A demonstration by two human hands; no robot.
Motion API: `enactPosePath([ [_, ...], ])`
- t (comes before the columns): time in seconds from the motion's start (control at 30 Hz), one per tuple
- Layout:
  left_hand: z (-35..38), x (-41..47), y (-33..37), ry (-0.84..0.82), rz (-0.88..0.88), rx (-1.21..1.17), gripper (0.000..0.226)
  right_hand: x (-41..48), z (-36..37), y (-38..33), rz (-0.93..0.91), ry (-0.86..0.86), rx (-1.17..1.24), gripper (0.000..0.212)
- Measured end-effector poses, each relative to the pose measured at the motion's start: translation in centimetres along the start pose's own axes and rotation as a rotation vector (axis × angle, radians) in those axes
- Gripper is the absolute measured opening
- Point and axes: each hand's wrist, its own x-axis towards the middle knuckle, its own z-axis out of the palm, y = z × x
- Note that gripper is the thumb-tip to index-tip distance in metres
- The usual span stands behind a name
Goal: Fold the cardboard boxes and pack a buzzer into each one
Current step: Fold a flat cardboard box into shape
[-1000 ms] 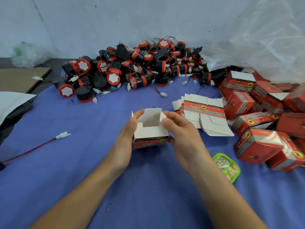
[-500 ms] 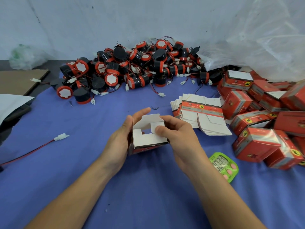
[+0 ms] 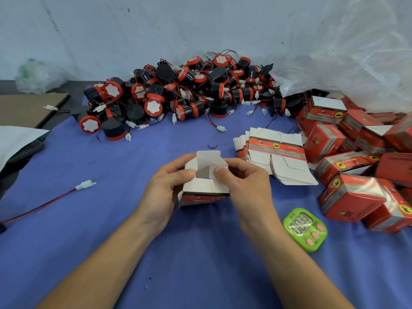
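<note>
Gripping the half-folded box (image 3: 205,194) in my left hand (image 3: 163,192) and right hand (image 3: 248,188), I am pressing its white flaps (image 3: 208,160).

A single head-worn view looks forward and down across the bench (image 3: 200,275) toward the wall (image 3: 200,30). It sits close, forearms entering from the bottom edge.

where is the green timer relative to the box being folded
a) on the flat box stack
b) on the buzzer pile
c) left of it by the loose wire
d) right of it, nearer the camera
d: the green timer lies on the blue cloth, right of the box and nearer the camera.
</note>
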Motion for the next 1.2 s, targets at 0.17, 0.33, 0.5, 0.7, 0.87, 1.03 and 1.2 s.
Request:
enactPosePath([
  [0.17, 0.1, 0.0, 0.0, -0.012, -0.033, -0.032, 0.045, -0.3, 0.2, 0.1, -0.075, 0.129, -0.323, 0.012],
  [0.33, 0.1, 0.1, -0.1, 0.015, -0.017, -0.013, 0.055, -0.5, 0.5, -0.3, -0.086, 0.204, -0.397, 0.011],
  [0.5, 0.3, -0.2, -0.2, 0.05, 0.045, 0.161, 0.053, -0.7, 0.4, -0.5, -0.131, 0.115, -0.197, 0.008],
  [0.7, 1.1, -0.1, 0.0, 0.098, 0.034, 0.08, 0.038, -0.1, 0.0, -0.4, -0.152, -0.001, -0.074, 0.035],
  [0.87, 1.0, 0.1, 0.3, 0.16, 0.046, 0.084, 0.039, 0.0, -1.2, -1.2, -0.064, -0.279, 0.019, 0.024],
  [1.03, 0.3, 0.1, 0.2, 0.176, 0.104, 0.146, 0.024, 0.0, -2.1, -1.4, -0.017, -0.385, -0.031, 0.018],
  [1.2, 0.0, 0.1, -0.3, 0.12, 0.111, 0.153, 0.03, -0.1, -2.1, -1.3, -0.004, -0.345, -0.023, 0.026],
])
